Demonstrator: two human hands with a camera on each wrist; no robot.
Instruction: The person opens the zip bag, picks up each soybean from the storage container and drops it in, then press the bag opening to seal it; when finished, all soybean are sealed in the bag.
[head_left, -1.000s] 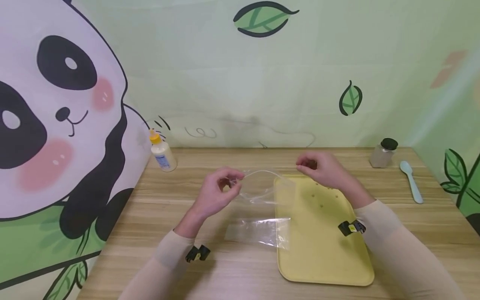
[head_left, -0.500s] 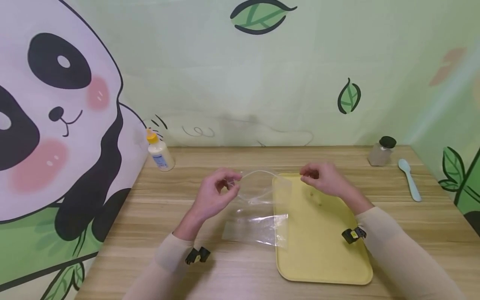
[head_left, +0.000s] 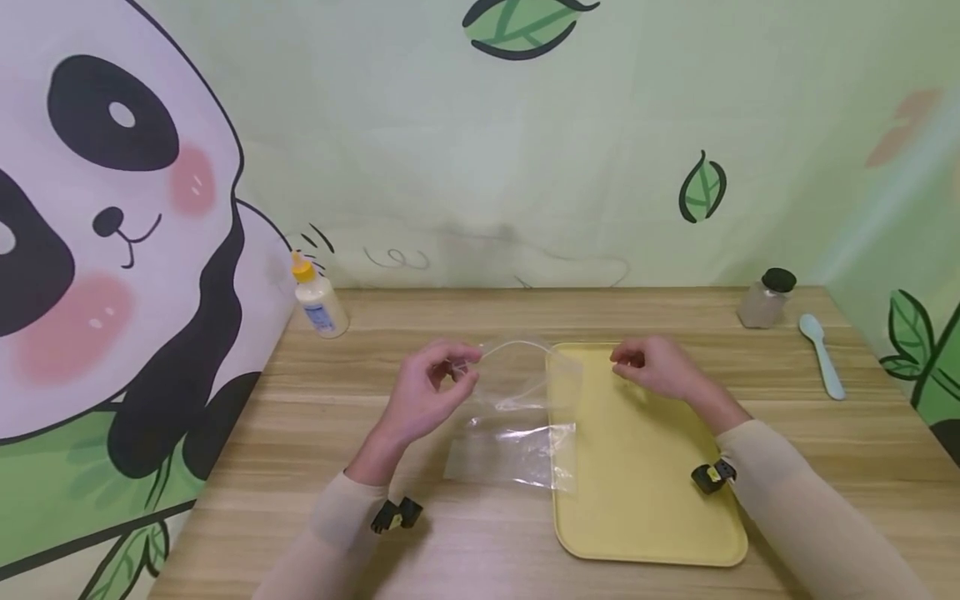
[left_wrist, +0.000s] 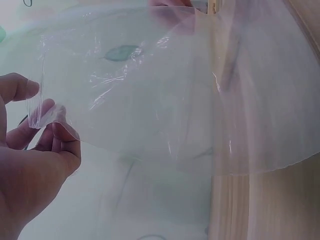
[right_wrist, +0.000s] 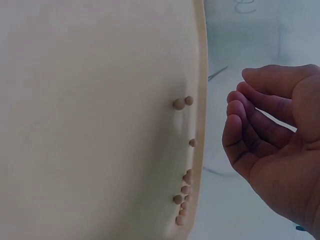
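Observation:
My left hand (head_left: 423, 387) pinches the left side of a clear plastic zip bag (head_left: 517, 433) by its top. The bag's mouth gapes in an oval, and its right part overlaps the yellow tray (head_left: 637, 500). In the left wrist view the thumb and fingers grip the transparent film (left_wrist: 135, 90). Over the tray's far end hovers my right hand (head_left: 656, 367), fingers loosely curled, and nothing shows between them in the right wrist view. Several small brown balls (right_wrist: 179, 104) lie along the tray's far edge there; in the head view the hand hides them.
A white bottle (head_left: 321, 308) with a yellow cap stands at the back left. At the back right are a clear jar (head_left: 763, 304) with a black lid and a pale blue spoon (head_left: 823, 358). A printed cloth wall (head_left: 450, 167) rises behind the wooden table (head_left: 315, 433).
My right hand has come down slightly and moved right, over the tray's far end, hiding the balls in the head view. The left hand keeps holding the bag with little movement.

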